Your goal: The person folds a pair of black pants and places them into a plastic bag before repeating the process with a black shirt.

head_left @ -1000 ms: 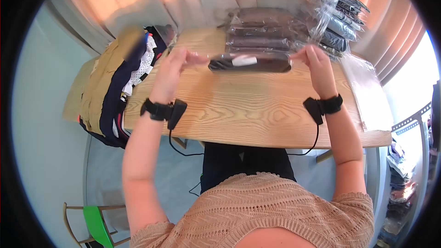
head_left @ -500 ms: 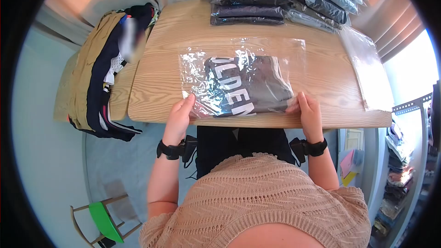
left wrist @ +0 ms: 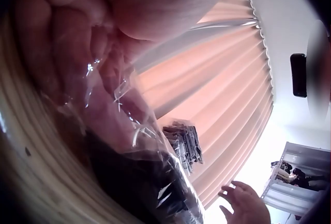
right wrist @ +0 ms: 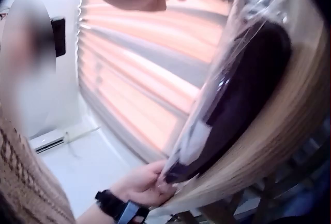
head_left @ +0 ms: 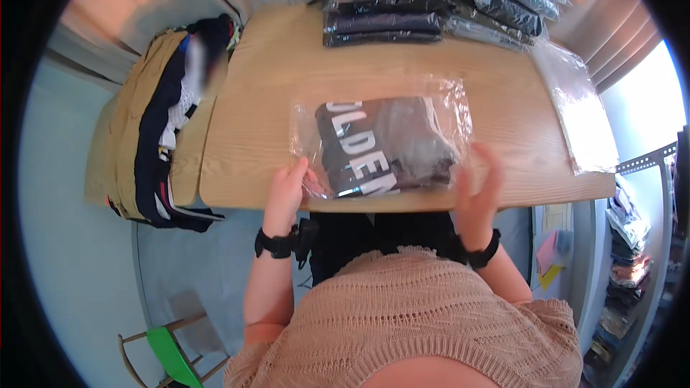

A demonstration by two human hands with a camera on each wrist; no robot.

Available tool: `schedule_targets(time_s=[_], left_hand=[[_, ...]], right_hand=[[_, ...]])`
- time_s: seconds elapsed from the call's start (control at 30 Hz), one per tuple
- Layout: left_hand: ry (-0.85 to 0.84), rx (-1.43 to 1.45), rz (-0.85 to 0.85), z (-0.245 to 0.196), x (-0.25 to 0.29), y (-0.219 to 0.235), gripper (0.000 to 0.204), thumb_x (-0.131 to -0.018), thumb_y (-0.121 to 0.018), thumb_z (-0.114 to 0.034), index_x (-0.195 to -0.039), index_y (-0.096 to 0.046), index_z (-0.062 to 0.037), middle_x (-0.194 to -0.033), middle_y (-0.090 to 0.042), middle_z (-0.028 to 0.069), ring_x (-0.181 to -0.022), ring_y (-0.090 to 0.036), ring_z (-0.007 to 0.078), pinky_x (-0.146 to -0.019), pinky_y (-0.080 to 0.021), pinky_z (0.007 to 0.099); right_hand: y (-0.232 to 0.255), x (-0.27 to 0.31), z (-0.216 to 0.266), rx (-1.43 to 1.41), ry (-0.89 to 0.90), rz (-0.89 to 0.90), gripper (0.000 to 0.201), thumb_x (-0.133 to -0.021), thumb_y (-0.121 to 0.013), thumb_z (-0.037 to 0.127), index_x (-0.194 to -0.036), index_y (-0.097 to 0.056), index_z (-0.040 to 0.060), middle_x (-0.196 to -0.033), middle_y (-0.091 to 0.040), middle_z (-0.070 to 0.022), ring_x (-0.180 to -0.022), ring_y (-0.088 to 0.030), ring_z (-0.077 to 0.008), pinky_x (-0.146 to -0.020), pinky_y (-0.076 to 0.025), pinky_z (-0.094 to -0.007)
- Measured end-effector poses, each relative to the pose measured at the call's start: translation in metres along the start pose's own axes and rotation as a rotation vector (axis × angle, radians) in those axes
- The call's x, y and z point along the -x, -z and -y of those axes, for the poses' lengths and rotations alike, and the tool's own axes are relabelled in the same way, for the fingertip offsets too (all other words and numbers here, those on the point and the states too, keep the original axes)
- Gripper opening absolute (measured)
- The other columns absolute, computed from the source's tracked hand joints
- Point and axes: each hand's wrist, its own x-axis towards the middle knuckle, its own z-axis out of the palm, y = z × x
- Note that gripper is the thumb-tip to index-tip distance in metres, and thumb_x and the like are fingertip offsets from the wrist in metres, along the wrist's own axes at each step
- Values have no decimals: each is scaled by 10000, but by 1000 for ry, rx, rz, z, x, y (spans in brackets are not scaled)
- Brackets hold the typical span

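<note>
A folded dark garment with large white letters lies inside a clear plastic bag near the table's front edge. My left hand pinches the bag's lower left corner between thumb and fingers. In the left wrist view, crinkled film bunches around the fingers. My right hand is raised at the bag's right side, blurred, its fingers apart and loosely bent with nothing between them. The right wrist view shows the bagged garment lying along the table edge, with the left hand at its far end.
Stacks of bagged garments stand at the back of the wooden table. Flat clear bags lie along the right side. Unbagged clothes are heaped on the left. A chair with a green back stands at lower left.
The bagged garment came down from upright between both hands to lying flat near the front edge. My right hand then let go of its lower right corner and lifted; the left kept its grip.
</note>
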Motion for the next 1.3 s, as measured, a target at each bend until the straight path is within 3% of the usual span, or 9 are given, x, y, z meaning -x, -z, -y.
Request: schedule_targets(time_s=[0.1,0.27,0.33,0.4,0.43,0.47,0.53,0.67,1.3], left_hand=[[14,51,32,9,-3,3,368,-930,-469,-294,-688,-563,-33,-605,-580,59,-565,-556,134,-540,-421,245],[-69,51,-12,16,-3,10,300,-922,-497,-254,-734,-569,-31,-652,-591,48,-568,-560,132,-539,-440,263],[-95,51,-160,-13,25,-2,171,-900,-525,-175,-908,-571,-11,-849,-605,91,-747,-582,148,-650,-468,277],[-865,-539,-490,-33,38,-12,237,-864,-545,-112,-1073,-524,-3,-1052,-547,149,-957,-543,221,-840,-445,343],[-862,-724,-255,-51,50,-14,347,-842,-547,-110,-1171,-485,-19,-1241,-451,177,-1164,-431,301,-996,-337,412],[-882,-696,-256,-57,43,-21,347,-842,-547,-110,-1171,-485,-19,-1241,-451,177,-1164,-431,301,-996,-337,412],[-1021,-1020,272,-73,23,-35,382,-838,-561,-143,-1199,-484,-45,-1335,-402,157,-1232,-380,345,-1028,-293,441],[-1142,-1466,390,-71,-13,-44,506,-880,-484,-406,-1311,-439,-145,-1397,-350,136,-1324,-268,307,-1029,-259,510],[-933,-1371,499,-28,-42,-43,562,-879,-432,-502,-1342,-417,-184,-1446,-291,91,-1357,-213,244,-1049,-145,562]], right_hand=[[-21,-8,24,87,243,524,411,-789,-613,140,-1189,-527,98,-1290,-478,-100,-1236,-407,-265,-1023,-284,-437],[-49,-10,15,307,292,498,417,-843,-565,254,-1231,-501,116,-1301,-471,-106,-1228,-414,-264,-1015,-295,-436],[-50,-9,12,317,296,498,418,-843,-564,259,-1231,-501,117,-1301,-471,-107,-1226,-416,-263,-1014,-298,-436],[-50,-9,12,330,290,521,415,-844,-563,271,-1225,-505,116,-1297,-476,-109,-1220,-422,-261,-1006,-309,-435],[-50,-9,13,349,300,517,406,-844,-562,287,-1209,-520,114,-1289,-481,-113,-1217,-426,-260,-999,-318,-433],[-50,-9,13,377,313,504,406,-844,-562,287,-1209,-520,114,-1289,-481,-113,-1217,-426,-260,-999,-318,-433],[-52,-12,10,327,307,529,397,-846,-558,308,-1189,-537,111,-1282,-486,-114,-1214,-429,-263,-996,-321,-436],[-42,-28,8,399,361,511,399,-865,-526,359,-1200,-544,142,-1276,-494,-103,-1221,-421,-270,-995,-314,-466],[-55,-35,-16,391,266,718,423,-837,-545,390,-1214,-560,198,-1343,-444,-80,-1255,-380,-276,-1012,-272,-483]])
